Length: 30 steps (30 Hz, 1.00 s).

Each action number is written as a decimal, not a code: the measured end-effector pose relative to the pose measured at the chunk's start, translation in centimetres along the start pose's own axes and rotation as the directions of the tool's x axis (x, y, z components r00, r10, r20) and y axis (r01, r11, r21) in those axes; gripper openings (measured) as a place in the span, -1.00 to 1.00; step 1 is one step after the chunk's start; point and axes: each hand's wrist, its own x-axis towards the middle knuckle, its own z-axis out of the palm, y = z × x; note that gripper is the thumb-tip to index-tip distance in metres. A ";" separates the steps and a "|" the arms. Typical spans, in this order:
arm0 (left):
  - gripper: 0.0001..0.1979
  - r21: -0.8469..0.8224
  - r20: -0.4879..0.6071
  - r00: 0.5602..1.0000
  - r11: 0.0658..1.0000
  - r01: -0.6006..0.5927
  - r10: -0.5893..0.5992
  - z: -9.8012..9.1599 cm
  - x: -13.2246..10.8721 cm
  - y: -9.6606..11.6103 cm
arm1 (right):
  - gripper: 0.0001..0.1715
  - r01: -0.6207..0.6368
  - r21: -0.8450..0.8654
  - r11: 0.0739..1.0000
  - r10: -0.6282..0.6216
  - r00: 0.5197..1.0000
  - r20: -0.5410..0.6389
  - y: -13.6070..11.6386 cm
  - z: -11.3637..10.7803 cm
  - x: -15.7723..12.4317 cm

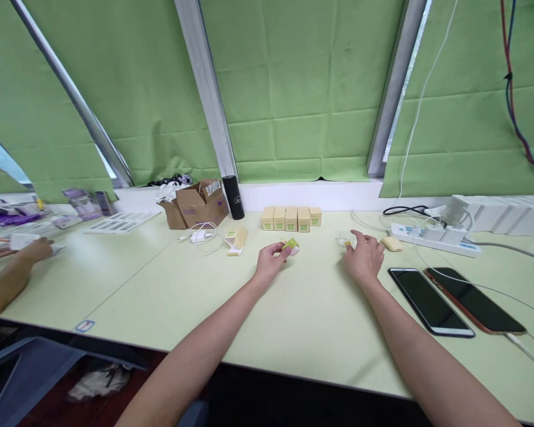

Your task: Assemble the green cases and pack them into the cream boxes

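Observation:
My left hand (270,260) pinches a small green-and-white object (290,245) between thumb and fingers, just above the table; its exact kind does not show. My right hand (365,256) is at a small clear plastic piece (343,237) with a bit of yellow by it, its fingers apart. Whether it touches the piece I cannot tell. Between and beyond my hands stands a row of several small tan boxes (291,219) with green labels. Left of my left hand lies an opened tan box (236,240), its flap turned out. A small beige rounded item (392,244) is right beside my right hand.
Two phones (429,301) lie at the right, near a white power strip (434,238) with plugs and trailing cables. A cardboard carton (200,204), a black bottle (233,197) and a white charger (200,236) stand back left. Another person's hands (35,250) work at far left.

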 end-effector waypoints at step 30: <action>-0.47 -0.005 -0.095 0.990 0.995 -0.100 0.099 -0.4 0.5 -0.5 | -0.40 0.263 0.419 0.869 -0.439 0.801 0.407 -4.9 0.4 -6.2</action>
